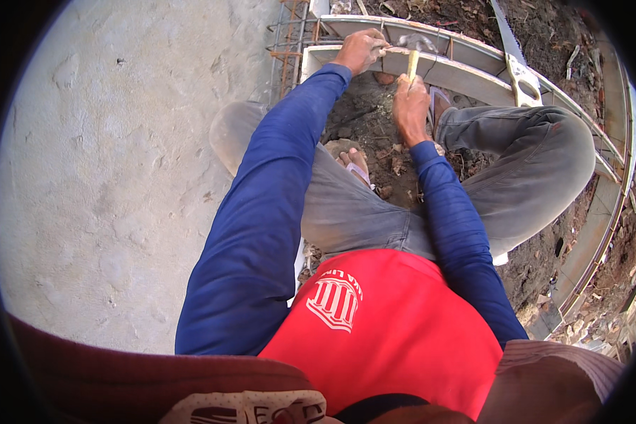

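Observation:
My right hand (411, 109) is closed round the yellowish handle of a hammer (413, 65). The grey hammer head, smeared by motion, is above the gap between two pale curved boards, just right of my left fingers. My left hand (362, 51) rests by the left end of the nearer board (466, 74), its fingers pinched together. Something thin and dark seems to stick out at the fingertips, too small to name. Behind it runs the farther board (466, 44), roughly parallel to the nearer one.
A handsaw (523, 85) with a pale handle leans across the boards at the right. Steel reinforcing bars (287, 53) stand left of my left hand. Rough grey concrete (120, 177) spreads along the left. Soil with debris lies between my sandalled feet; another curved form (590, 244) runs at far right.

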The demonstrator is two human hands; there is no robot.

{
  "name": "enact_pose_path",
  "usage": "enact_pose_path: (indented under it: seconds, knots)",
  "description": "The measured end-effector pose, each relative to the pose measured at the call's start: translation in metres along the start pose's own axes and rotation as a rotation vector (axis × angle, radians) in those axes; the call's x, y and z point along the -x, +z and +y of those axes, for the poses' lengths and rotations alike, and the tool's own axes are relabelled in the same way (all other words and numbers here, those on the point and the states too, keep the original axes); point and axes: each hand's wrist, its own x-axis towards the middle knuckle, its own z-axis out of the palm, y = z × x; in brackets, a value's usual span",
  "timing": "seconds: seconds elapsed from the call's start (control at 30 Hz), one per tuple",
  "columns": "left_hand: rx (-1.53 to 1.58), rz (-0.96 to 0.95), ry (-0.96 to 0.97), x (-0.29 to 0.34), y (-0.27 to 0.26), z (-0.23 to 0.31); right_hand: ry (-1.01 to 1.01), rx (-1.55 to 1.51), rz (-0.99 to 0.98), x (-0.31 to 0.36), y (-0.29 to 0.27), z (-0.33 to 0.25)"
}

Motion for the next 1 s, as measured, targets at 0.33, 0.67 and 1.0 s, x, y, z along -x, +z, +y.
enact_pose_path:
  seconds: [0.33, 0.67, 1.0]
  knots:
    - [-0.028, -0.103, 0.07, -0.006, -0.01, -0.009, -0.016, -0.046, -0.002, 0.003, 0.003, -0.002]
    - [0.002, -0.095, 0.157, -0.006, -0.011, -0.022, 0.116, -0.049, -0.106, -0.024, -0.004, -0.002]
    - [0.016, -0.08, 0.179, 0.0, -0.007, -0.03, 0.2, 0.28, -0.428, -0.081, -0.04, -0.03]
